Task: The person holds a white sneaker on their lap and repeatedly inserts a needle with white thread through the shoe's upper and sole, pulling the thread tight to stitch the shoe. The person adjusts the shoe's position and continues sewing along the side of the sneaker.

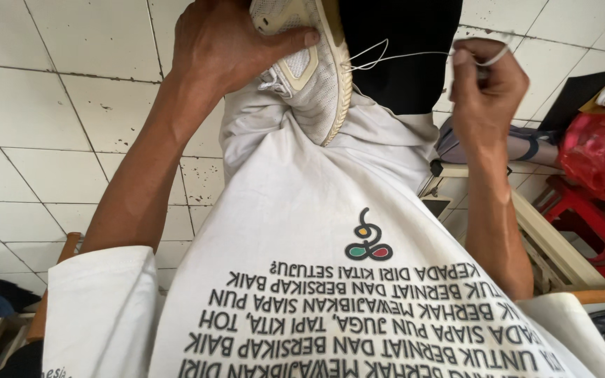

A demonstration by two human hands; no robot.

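left hand [222, 43]: clamped on the shoe, thumb pressed across its side near the top, holding it down on my lap

right hand [486, 84]: fingers pinched shut on a thin white thread [400, 54], pulled out taut to the side of the shoe

shoe [313, 70]: white mesh sneaker, lying on its side on my lap between both hands, cream-coloured sole edge facing right. Mesh looks a bit grubby, and the thread runs from the sole edge over to my right hand with a small loop near the shoe

shirt [302, 231]: my white tee, fills most of the view below the shoe. Rows of black block lettering across the lower part, and above them a small round logo [368, 238] in black with yellow, green and red bits

floor [57, 119]: white square tiles, speckled with dark spots

red bag [593, 150]: crumpled plastic one, off to the right past my right hand, sitting above a red stool [596, 224]
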